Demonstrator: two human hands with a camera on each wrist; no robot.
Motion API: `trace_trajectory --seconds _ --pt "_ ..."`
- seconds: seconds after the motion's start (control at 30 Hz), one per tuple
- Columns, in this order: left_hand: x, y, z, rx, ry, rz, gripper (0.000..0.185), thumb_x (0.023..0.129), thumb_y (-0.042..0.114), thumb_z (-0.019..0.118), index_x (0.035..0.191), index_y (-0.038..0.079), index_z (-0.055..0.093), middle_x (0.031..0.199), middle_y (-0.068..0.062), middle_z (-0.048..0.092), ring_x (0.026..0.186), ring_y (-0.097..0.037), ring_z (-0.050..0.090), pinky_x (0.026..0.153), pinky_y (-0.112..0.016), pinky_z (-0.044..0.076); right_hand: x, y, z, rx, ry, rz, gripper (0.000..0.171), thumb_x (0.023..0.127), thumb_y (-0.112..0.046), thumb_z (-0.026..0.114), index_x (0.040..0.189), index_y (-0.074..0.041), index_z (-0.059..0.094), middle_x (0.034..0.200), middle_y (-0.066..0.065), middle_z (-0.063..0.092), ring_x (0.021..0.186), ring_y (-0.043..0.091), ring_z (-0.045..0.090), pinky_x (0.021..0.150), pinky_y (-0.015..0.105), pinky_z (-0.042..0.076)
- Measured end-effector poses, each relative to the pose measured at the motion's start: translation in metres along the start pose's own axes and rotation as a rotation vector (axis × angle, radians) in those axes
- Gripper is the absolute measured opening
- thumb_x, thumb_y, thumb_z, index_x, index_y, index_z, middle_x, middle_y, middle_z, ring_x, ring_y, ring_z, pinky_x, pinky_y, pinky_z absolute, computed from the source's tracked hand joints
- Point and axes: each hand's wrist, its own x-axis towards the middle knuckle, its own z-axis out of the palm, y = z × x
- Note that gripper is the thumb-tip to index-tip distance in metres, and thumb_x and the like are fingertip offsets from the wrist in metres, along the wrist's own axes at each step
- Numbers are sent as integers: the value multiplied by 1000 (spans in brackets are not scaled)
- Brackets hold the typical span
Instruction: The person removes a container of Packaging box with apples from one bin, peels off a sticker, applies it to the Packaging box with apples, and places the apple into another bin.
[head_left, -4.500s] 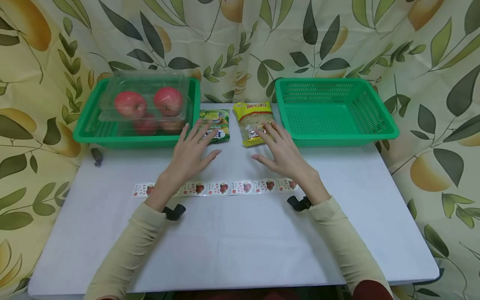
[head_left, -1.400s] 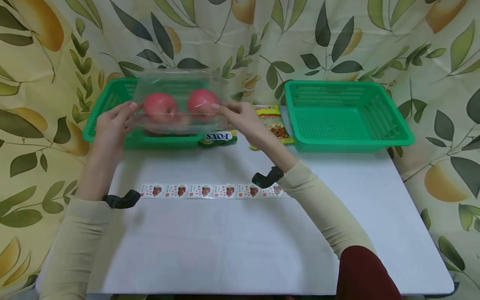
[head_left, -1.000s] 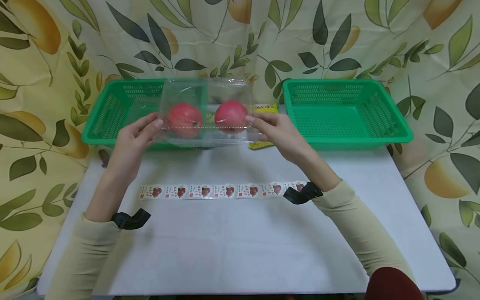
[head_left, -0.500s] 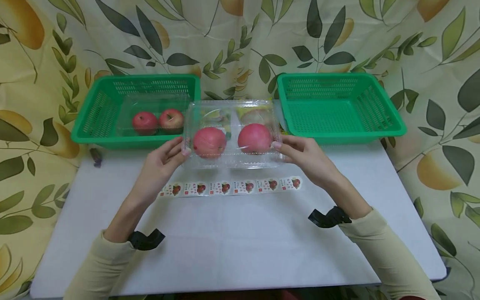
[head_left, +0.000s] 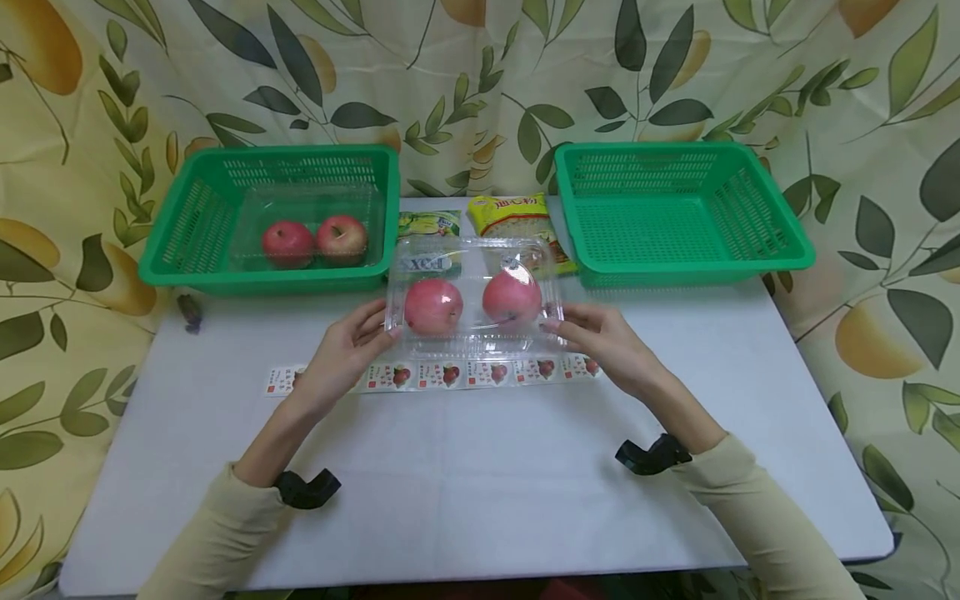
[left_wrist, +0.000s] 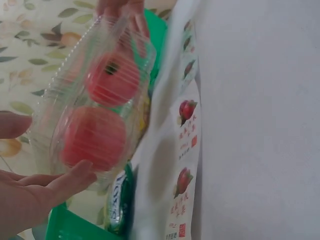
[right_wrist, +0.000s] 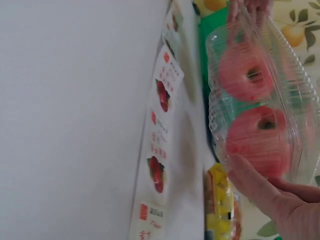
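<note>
Leaf-and-pear patterned cloth hangs behind a pale counter (head_left: 480, 492), and the person stands over it with both arms reaching forward. Each grip is closed on an end of a clear clamshell box (head_left: 471, 296): the left hand (head_left: 341, 358) curls its fingers and thumb round the left end, the right hand (head_left: 603, 342) does the same at the right end. Two red apples (head_left: 433, 306) sit side by side inside the box, which is held level near the middle of the counter, just behind a strip of apple stickers (head_left: 450, 375); from the wrist views it seems slightly off the surface, though I cannot tell for sure. Just behind the box lie a green snack packet (head_left: 429, 223) and a yellow snack packet (head_left: 510, 215), partly seen through the clear plastic. Further out, a left green basket (head_left: 187, 250) holds another clear box with two apples (head_left: 315, 242), and a right green basket (head_left: 750, 250) stands well apart on the other side.
</note>
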Motion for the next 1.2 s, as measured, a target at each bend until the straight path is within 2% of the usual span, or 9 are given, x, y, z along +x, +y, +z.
trace_trajectory --seconds 0.07,0.13,0.37,0.6,0.67,0.77,0.87,1.13,1.2 --pt "0 -1 2 1 1 2 68 107 26 57 161 1 25 161 -19 41 146 -36 45 113 -45 42 0 4 1 5 5 2 62 102 -40 64 151 -6 49 146 14 58 131 41 59 75 31 53" --pt "0 -2 4 -6 0 2 68 106 26 58 161 1 25 161 -19 41 146 -36 46 112 -45 43 -1 7 1 1 16 6 63 101 -41 64 151 -7 50 145 13 60 127 40 62 62 30 44" --pt "4 -8 11 5 -20 -38 75 105 32 60 161 0 23 162 -19 39 147 -36 43 115 -48 40 -6 13 -2 -29 45 24 64 102 -42 63 151 -4 49 140 15 60 108 31 57 70 33 45" --pt "12 -17 12 18 -29 -74 77 105 34 60 161 -1 22 163 -21 37 148 -37 41 116 -48 39 3 21 -1 -39 42 75 68 101 -47 63 153 -7 48 135 15 63 106 28 58 69 32 44" --pt "14 -20 12 20 -31 -76 76 105 34 60 161 -1 22 163 -22 36 149 -38 40 118 -49 37 6 24 -1 -37 35 87 70 100 -48 63 154 -7 46 140 15 61 113 30 60 74 33 46" --pt "17 -23 11 20 -30 -83 76 105 33 59 161 -2 22 164 -23 34 149 -39 38 119 -51 34 9 26 -1 -23 21 86 72 100 -48 63 155 -5 43 151 15 54 129 37 58 93 41 54" --pt "18 -24 11 23 -28 -95 76 105 34 59 162 -1 21 164 -22 33 150 -38 37 120 -52 33 11 29 -1 -10 5 63 73 101 -46 63 155 -1 42 157 18 47 136 40 53 109 53 48" --pt "18 -30 14 16 -15 -101 74 106 34 57 162 1 22 164 -23 33 149 -38 39 120 -52 34 11 38 -2 -3 -4 65 73 104 -48 55 155 2 39 161 20 41 142 42 48 119 57 34" --pt "16 -33 15 39 -10 -108 74 106 38 56 162 2 22 164 -22 34 149 -38 39 119 -52 35 10 42 -3 -16 12 70 72 107 -48 49 156 3 37 159 23 43 142 41 48 116 53 41"
